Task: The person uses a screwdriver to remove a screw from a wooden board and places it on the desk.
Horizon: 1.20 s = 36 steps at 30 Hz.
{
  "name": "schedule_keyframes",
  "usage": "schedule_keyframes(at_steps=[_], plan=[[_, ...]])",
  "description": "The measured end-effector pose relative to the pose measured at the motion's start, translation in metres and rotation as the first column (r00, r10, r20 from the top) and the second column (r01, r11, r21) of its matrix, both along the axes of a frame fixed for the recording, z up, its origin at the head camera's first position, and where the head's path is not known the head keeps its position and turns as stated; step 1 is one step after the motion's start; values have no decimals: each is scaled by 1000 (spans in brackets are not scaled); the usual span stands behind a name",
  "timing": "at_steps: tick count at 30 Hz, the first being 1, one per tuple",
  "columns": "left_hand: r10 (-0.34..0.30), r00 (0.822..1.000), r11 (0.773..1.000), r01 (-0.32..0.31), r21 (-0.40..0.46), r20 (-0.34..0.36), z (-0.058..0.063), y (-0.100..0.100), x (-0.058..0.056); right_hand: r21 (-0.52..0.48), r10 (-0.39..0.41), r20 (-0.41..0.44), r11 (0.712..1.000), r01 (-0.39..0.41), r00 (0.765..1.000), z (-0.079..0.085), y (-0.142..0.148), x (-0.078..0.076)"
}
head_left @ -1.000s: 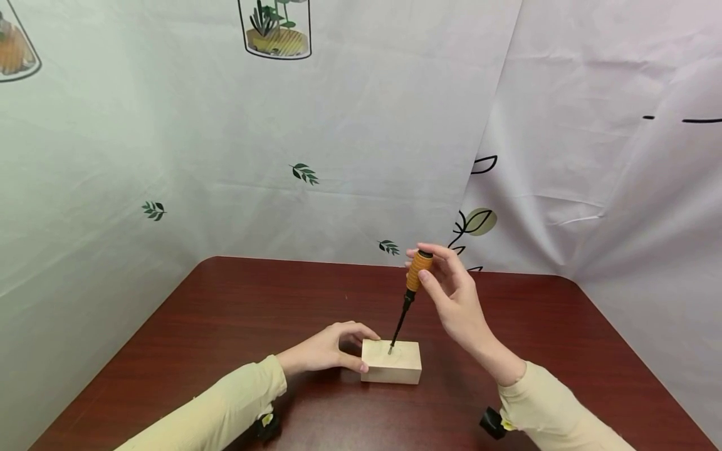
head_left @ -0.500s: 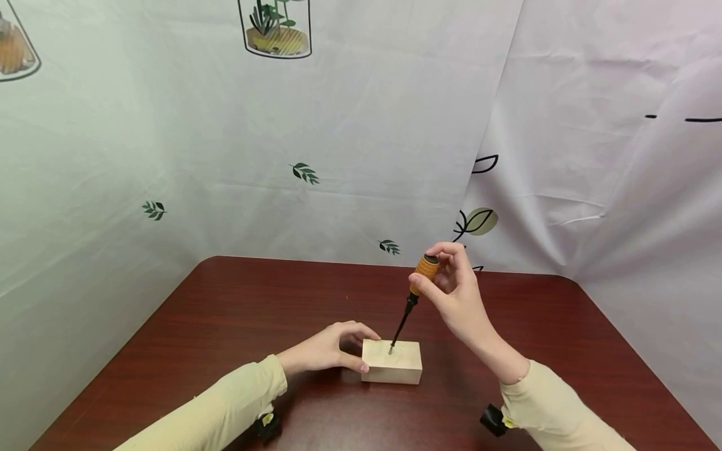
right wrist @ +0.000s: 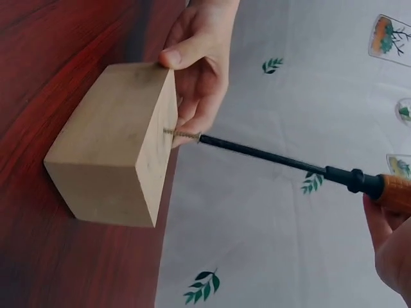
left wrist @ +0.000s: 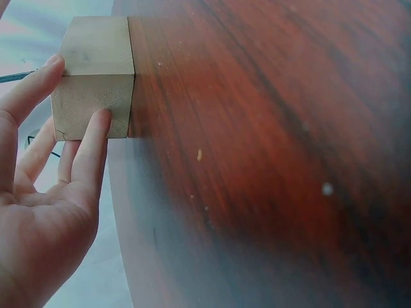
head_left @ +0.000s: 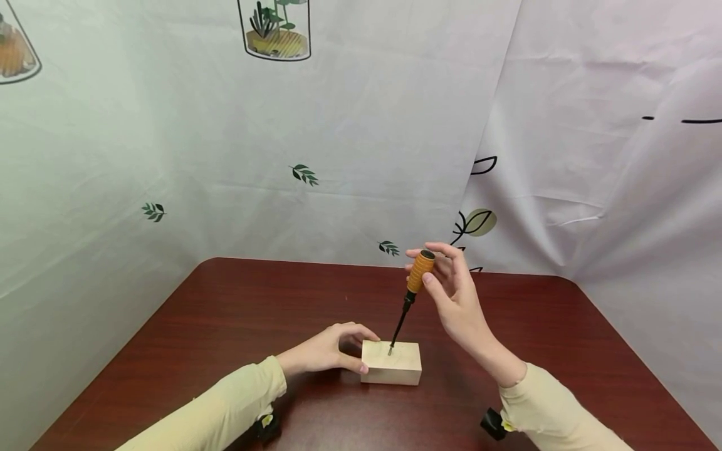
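A pale wooden block [head_left: 391, 374] lies on the table, and my left hand [head_left: 329, 347] holds its left end between thumb and fingers. In the left wrist view a fingertip presses the block's end face. A threaded screw [right wrist: 182, 134] stands partly sunk in the block's top face. My right hand [head_left: 458, 300] holds a screwdriver [head_left: 419, 272] by its ribbed orange handle, thumb on the near side and fingers reaching behind. The black shaft [right wrist: 257, 153] leans to the right, its tip meeting the screw head. Most of the right hand lies outside the right wrist view.
The dark red-brown table [head_left: 271, 300] has rounded far corners. A white cloth [head_left: 361, 125] printed with leaves and jars hangs behind and beside it. A black wrist device [head_left: 493, 423] sits under the right sleeve, another [head_left: 267, 427] under the left.
The right hand's fingers curl in around the handle, then stretch out again. The screwdriver handle tips right, then comes back left. Block and left hand stay in place.
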State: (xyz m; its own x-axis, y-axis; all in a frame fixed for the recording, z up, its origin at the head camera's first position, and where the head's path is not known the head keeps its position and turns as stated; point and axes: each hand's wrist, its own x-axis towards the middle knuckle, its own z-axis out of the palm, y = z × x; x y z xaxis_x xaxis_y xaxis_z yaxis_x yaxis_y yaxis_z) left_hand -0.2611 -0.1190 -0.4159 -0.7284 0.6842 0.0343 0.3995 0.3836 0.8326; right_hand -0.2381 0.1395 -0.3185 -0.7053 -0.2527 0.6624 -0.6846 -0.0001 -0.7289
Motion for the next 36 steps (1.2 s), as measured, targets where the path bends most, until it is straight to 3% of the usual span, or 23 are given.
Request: schedule_keyframes(at_steps=[2, 9, 18, 23, 27, 30, 36], plan=[[0, 1000, 1000, 0, -1, 2, 0, 0, 0, -18, 21, 1, 1000, -21, 1000, -1, 0, 0], [5, 1000, 1000, -5, 1, 5, 1, 0, -1, -6, -54, 20, 998, 55, 998, 3, -2, 0], [-3, 1000, 1000, 3, 2, -24, -1, -1, 0, 37, -15, 78, 999, 12, 997, 10, 3, 1], [-4, 1000, 1000, 4, 8, -22, -1, -1, 1, 45, -28, 31, 999, 27, 999, 9, 3, -1], [-3, 1000, 1000, 3, 5, -16, -1, -1, 0, 65, 3, -29, 998, -1, 1000, 7, 4, -3], [-4, 1000, 1000, 4, 3, -17, -1, -1, 0, 59, 27, -27, 998, -26, 999, 5, 4, -3], [-4, 1000, 1000, 4, 11, -29, -2, 0, 0, 33, -73, 19, 997, 73, 997, 4, 0, 0]])
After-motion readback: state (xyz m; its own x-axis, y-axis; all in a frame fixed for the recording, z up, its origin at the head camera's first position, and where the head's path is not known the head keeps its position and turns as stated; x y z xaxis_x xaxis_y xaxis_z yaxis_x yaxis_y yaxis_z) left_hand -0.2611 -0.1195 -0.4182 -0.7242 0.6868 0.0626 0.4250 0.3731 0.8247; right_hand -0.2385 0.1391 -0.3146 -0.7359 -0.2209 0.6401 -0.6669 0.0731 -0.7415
